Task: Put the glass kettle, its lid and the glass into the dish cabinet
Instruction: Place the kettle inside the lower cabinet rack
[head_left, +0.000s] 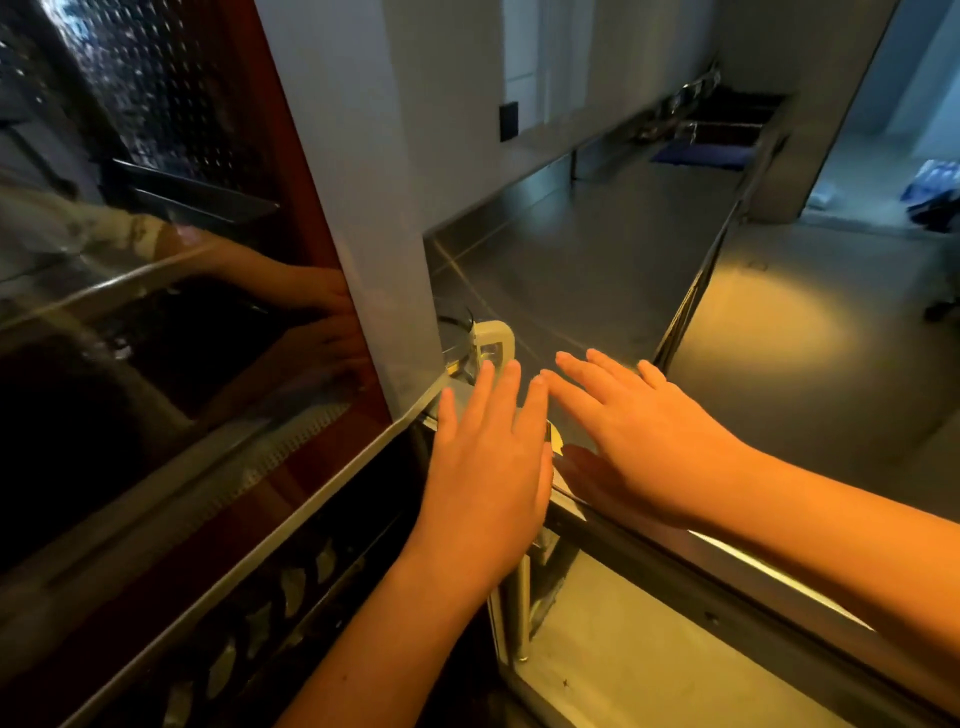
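The glass kettle (485, 347) stands on the steel counter right behind the dish cabinet's side panel; only its pale handle and part of its rim show. My left hand (485, 467) stretches toward it with straight fingers, the fingertips just short of the handle. My right hand (639, 436) hovers flat over the counter's near corner, fingers spread, holding nothing. The dish cabinet (171, 312) fills the left with a dark glass door that mirrors my hands. I cannot see the lid or the drinking glass.
The steel counter (597, 260) runs away from me to a sink area (727, 119) at the back. A lower shelf (649, 660) lies under the counter. Grey floor (831, 322) opens on the right.
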